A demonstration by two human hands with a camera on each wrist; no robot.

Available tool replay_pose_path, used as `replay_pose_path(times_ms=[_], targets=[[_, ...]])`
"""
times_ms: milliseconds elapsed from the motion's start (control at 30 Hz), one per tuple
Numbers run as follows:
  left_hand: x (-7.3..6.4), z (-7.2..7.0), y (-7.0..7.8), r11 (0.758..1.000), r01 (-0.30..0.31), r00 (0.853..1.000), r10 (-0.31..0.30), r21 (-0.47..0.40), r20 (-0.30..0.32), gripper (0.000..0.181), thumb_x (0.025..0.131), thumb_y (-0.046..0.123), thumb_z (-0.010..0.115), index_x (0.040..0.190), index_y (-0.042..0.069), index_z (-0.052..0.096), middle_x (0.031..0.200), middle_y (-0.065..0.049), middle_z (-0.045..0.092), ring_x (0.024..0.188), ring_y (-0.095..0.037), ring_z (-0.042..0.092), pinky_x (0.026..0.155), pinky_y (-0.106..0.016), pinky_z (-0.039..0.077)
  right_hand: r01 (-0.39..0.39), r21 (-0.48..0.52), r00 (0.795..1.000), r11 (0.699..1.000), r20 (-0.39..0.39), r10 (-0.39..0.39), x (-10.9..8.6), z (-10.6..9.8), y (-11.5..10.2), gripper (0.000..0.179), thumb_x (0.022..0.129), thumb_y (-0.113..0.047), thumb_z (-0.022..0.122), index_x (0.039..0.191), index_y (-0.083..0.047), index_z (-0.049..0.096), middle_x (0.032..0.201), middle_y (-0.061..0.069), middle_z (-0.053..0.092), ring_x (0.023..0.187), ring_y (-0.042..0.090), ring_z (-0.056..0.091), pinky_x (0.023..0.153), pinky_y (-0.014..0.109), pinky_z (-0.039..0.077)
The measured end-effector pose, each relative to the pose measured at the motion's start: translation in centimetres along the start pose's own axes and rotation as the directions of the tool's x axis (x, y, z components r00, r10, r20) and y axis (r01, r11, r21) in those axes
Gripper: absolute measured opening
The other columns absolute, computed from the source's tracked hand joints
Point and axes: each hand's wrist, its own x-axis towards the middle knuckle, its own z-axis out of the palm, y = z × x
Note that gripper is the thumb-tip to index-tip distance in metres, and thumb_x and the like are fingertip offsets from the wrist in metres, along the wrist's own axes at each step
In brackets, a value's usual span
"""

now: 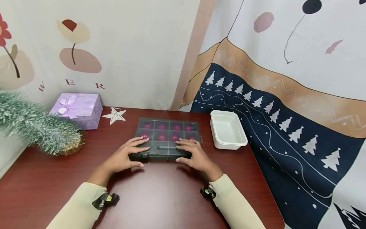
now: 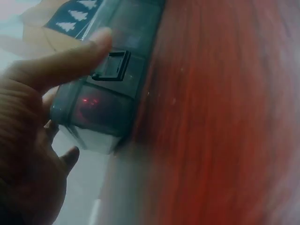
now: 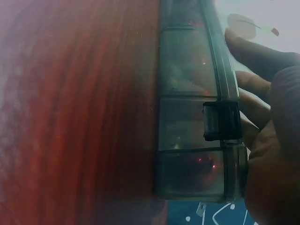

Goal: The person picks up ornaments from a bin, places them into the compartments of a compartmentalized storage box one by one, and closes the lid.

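Between both hands, a translucent grey compartment box [image 1: 167, 156] lies flat on the table with its lid down. Shiny magenta-red round items [image 1: 162, 126] show through the lid in several rear compartments. My left hand [image 1: 125, 156] rests on the box's near left corner, fingers extended over the lid and thumb in front by a black latch [image 2: 115, 65]. Mirroring it, my right hand [image 1: 198, 156] lies on the near right corner, its fingers on the lid. A second black latch [image 3: 222, 121] shows on the front face in the right wrist view.
A white rectangular tub [image 1: 228, 130] stands to the right of the box, near the table edge. At the back left are a purple gift box [image 1: 83, 111] and a white star ornament [image 1: 115, 115]. A frosted artificial tree [image 1: 37, 127] leans in from the left.
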Motion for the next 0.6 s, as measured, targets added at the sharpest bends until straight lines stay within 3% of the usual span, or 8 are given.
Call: replay_pose_path(times_ms=[67, 400, 600], targets=[[-0.1, 0.2, -0.4, 1.000, -0.008, 1.000, 0.008, -0.019, -0.002, 0.076, 0.071, 0.015, 0.103, 0.142, 0.011, 0.075, 0.162, -0.019, 0.059, 0.156, -0.043, 0.041, 0.124, -0.004, 0.014, -0.003, 0.037, 1.000, 0.999, -0.002, 0.003, 0.0, -0.1, 0.2, 0.055, 0.090, -0.027, 0.092, 0.140, -0.009, 0.075, 0.156, 0.000, 0.067, 0.156, 0.024, 0.053, 0.131, 0.064, 0.030], [-0.4, 0.8, -1.9, 0.993, -0.115, 0.992, 0.115, 0.013, -0.049, 0.076, 0.071, -0.006, 0.097, 0.142, 0.011, 0.074, 0.161, -0.018, 0.060, 0.159, -0.030, 0.041, 0.124, -0.003, 0.022, 0.029, 0.101, 0.999, 0.994, -0.037, -0.026, -0.1, 0.0, 0.7, 0.051, 0.088, -0.023, 0.093, 0.135, -0.009, 0.078, 0.150, 0.003, 0.072, 0.152, 0.026, 0.058, 0.131, 0.063, 0.032], [-0.4, 0.7, -1.8, 0.994, -0.105, 0.993, 0.107, 0.034, -0.057, 0.075, 0.072, -0.013, 0.092, 0.141, 0.011, 0.075, 0.162, -0.015, 0.060, 0.161, -0.021, 0.039, 0.121, -0.002, 0.024, 0.003, 0.130, 1.000, 0.991, -0.024, 0.000, -0.2, 0.0, 0.6, 0.050, 0.089, -0.023, 0.093, 0.134, -0.009, 0.078, 0.151, 0.001, 0.071, 0.154, 0.024, 0.056, 0.134, 0.062, 0.028]])
